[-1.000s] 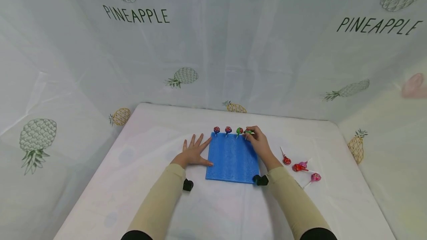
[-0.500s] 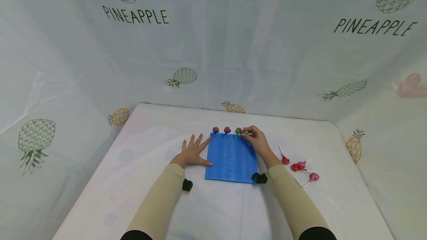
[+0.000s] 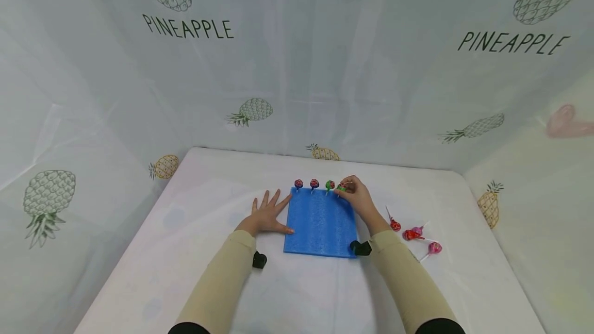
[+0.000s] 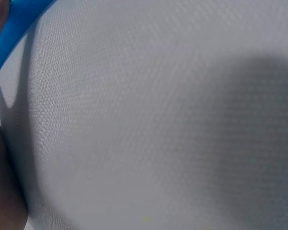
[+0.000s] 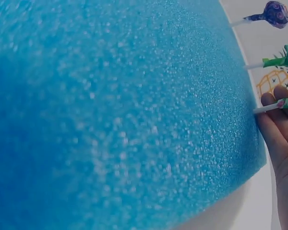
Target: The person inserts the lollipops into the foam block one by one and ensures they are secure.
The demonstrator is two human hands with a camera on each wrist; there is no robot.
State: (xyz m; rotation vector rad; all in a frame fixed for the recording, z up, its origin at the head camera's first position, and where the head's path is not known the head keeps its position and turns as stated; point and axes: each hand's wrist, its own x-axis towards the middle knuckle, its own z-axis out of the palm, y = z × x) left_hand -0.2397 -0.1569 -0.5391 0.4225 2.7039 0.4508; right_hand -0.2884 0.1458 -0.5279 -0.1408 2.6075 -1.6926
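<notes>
My left hand (image 3: 266,219) lies with spread fingers along the left edge of a blue foam board (image 3: 320,228), thumb over that edge. At the board's far right corner, my right hand (image 3: 360,199) pinches the head of a green-wrapped lollipop (image 3: 341,187). In the right wrist view its white stick (image 5: 267,108) meets the foam's edge, and my fingers reach behind it. Beside it a second green lollipop (image 3: 330,185) stands out from the same edge. Two dark red-and-purple lollipops, one mid-edge (image 3: 314,183) and one at the left corner (image 3: 299,184), complete the row.
Several red and pink lollipops (image 3: 413,234) lie loose on the white tabletop (image 3: 223,179), right of my right forearm. A curtain (image 3: 297,66) printed with pineapples hangs behind the table. Dark wrist cameras, left (image 3: 259,260) and right (image 3: 360,248), sit by my cuffs.
The fingers of my right hand shift slightly around the green lollipop at the board's edge. My left hand keeps its place, and the head view tilts a little.
</notes>
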